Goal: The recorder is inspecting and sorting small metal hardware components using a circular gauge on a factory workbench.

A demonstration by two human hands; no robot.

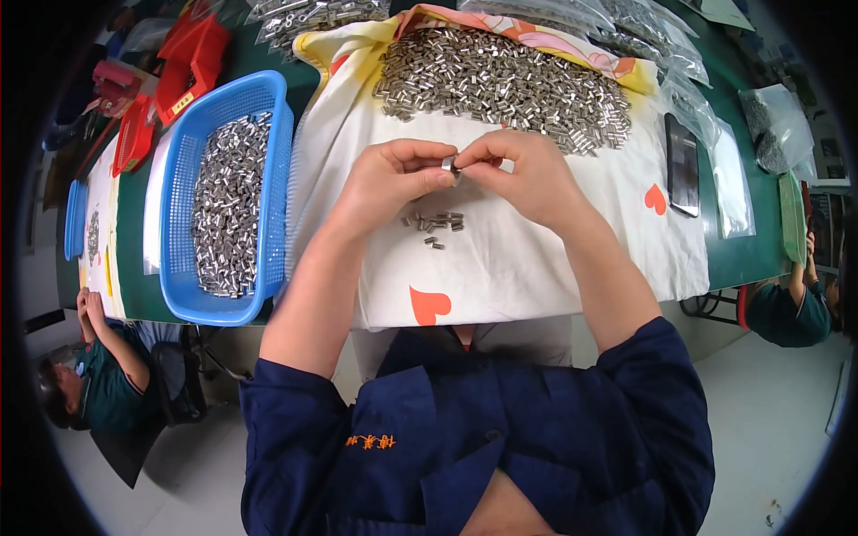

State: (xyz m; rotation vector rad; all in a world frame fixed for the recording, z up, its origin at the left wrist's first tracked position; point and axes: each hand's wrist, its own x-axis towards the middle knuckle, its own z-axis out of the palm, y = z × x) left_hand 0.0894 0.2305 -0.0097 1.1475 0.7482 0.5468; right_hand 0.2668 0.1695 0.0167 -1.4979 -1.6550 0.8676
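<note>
Between the fingertips of both hands is a small shiny metal cylinder [450, 164], held over the cloth. My left hand [393, 183] pinches it from the left, thumb below and fingers above. My right hand [514, 174] meets it from the right with closed fingertips; they partly cover the piece, and I cannot make out whether a second part is there. Just below the hands, several small metal cylinders [444, 221] lie in a loose cluster on the white cloth [554, 277]. Beyond the hands spreads a large heap of similar cylinders [509, 85].
To the left stands a blue plastic basket [273, 196] holding many metal cylinders. A black phone [682, 165] and clear bags [735, 179] lie at the right. Red bins [192, 62] sit far left. Co-workers [121, 366] sit at both sides.
</note>
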